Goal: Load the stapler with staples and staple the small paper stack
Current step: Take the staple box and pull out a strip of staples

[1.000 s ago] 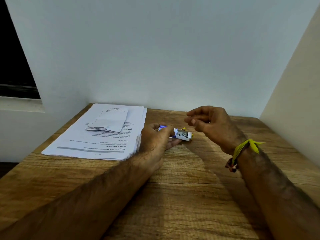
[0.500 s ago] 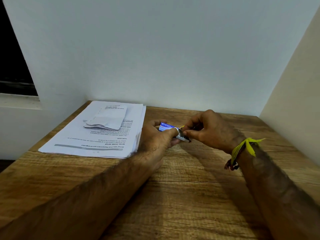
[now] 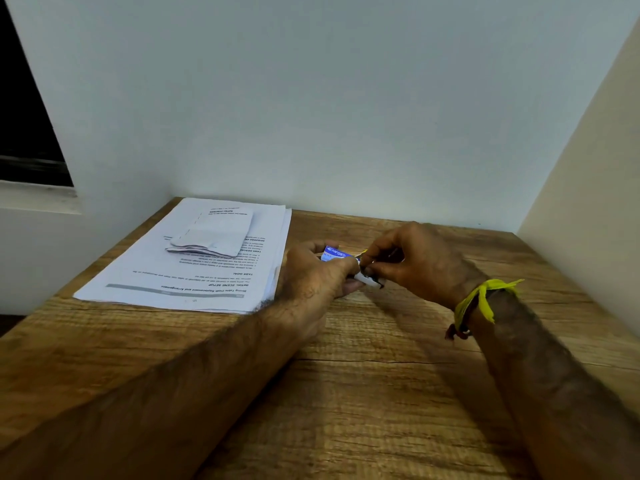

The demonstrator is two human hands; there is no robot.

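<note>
- Head view, centre of the frame: the left hand [image 3: 311,275] has its fingers and thumb curled round a small blue and white staple box [image 3: 335,253], holding it just above the brown wood-grain table [image 3: 381,375].
- The right hand [image 3: 420,263], just right of centre, meets the left; its thumb and fingertips [image 3: 372,268] are pinched together at the white open end of the box [image 3: 370,280]. Whether they hold staples cannot be told; the spot is too small and partly hidden.
- A yellow thread band [image 3: 476,301] is tied round the right wrist, with a dark red bit below it.
- Left of centre, a large stack of white printed sheets [image 3: 194,275] lies flat on the table, touching the left hand's outer edge.
- On top of that stack, toward its far end, rests a small folded white paper stack [image 3: 213,235], its near edges slightly fanned.
- No stapler can be made out.
- Upper half: a pale blue-white wall [image 3: 311,98]; a dark window opening [image 3: 24,133] at the upper left.
</note>
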